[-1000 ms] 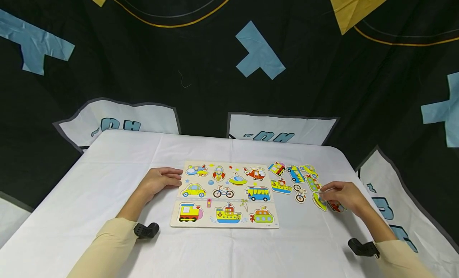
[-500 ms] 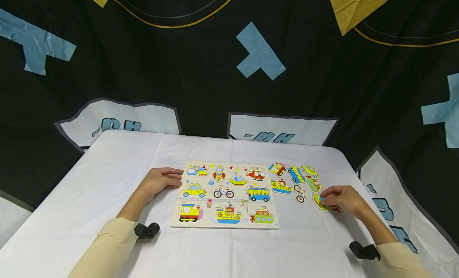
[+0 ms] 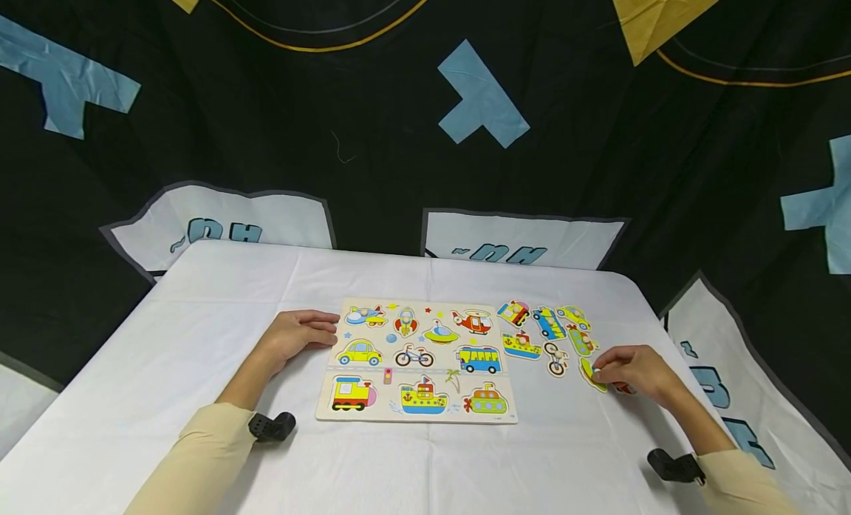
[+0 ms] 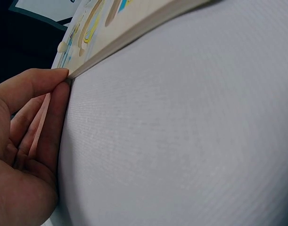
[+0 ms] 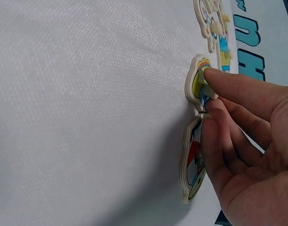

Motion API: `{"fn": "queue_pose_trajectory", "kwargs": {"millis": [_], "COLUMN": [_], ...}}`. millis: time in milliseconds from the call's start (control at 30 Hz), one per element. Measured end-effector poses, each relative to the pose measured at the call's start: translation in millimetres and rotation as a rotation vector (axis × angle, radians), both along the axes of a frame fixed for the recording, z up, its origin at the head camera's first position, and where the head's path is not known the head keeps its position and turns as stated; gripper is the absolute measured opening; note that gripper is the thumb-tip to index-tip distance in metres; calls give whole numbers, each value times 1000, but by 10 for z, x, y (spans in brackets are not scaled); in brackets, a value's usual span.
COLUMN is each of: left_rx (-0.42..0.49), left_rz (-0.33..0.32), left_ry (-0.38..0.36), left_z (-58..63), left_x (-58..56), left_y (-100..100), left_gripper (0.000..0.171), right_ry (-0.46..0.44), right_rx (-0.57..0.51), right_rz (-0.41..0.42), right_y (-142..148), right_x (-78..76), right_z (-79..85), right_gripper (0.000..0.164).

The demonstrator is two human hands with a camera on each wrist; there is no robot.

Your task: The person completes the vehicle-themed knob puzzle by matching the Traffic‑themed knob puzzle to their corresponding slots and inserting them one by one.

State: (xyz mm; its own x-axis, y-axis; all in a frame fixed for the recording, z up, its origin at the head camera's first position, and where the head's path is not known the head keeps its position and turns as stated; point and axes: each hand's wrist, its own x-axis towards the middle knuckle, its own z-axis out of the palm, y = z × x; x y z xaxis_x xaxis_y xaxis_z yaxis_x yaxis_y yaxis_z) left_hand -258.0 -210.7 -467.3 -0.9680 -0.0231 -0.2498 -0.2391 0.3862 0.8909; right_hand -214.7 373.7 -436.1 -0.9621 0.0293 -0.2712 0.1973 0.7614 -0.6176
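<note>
Beside the left edge of a wooden vehicle puzzle board (image 3: 419,408) lies my left hand (image 3: 295,340). Its thumb and a fingertip touch the board's corner in the left wrist view. Over at the right, my right hand (image 3: 638,367) pinches the small knob of the yellow-green flying saucer puzzle piece (image 3: 589,373) between thumb and finger. That piece stays low at the cloth, tilted in the head view. A red-marked puzzle piece (image 5: 193,160) lies right against it, partly hidden under the hand.
Several loose pieces lie between board and right hand: train (image 3: 514,313), bus (image 3: 548,323), car (image 3: 573,317), ship (image 3: 521,346), bicycle (image 3: 555,359) and submarine (image 3: 581,340). A white cloth (image 3: 425,471) covers the table; a black curtain (image 3: 299,131) hangs behind.
My right hand has shifted slightly down toward the near side, its fingers closing in on the saucer piece and covering more of the red-marked one. The left hand and board have kept still.
</note>
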Motion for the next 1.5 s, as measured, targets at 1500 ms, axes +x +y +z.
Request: {"fn": "queue_pose_trajectory", "kwargs": {"millis": [1500], "left_rx": [37], "left_rz": [7], "left_ry": [2], "left_z": [25], "left_x": [36], "left_y": [18], "left_gripper": [48], "right_ry": [71], "right_rx": [-139], "right_rz": [91], "right_y": [-841], "right_x": [-587], "right_z": [305], "right_gripper": [29]}}
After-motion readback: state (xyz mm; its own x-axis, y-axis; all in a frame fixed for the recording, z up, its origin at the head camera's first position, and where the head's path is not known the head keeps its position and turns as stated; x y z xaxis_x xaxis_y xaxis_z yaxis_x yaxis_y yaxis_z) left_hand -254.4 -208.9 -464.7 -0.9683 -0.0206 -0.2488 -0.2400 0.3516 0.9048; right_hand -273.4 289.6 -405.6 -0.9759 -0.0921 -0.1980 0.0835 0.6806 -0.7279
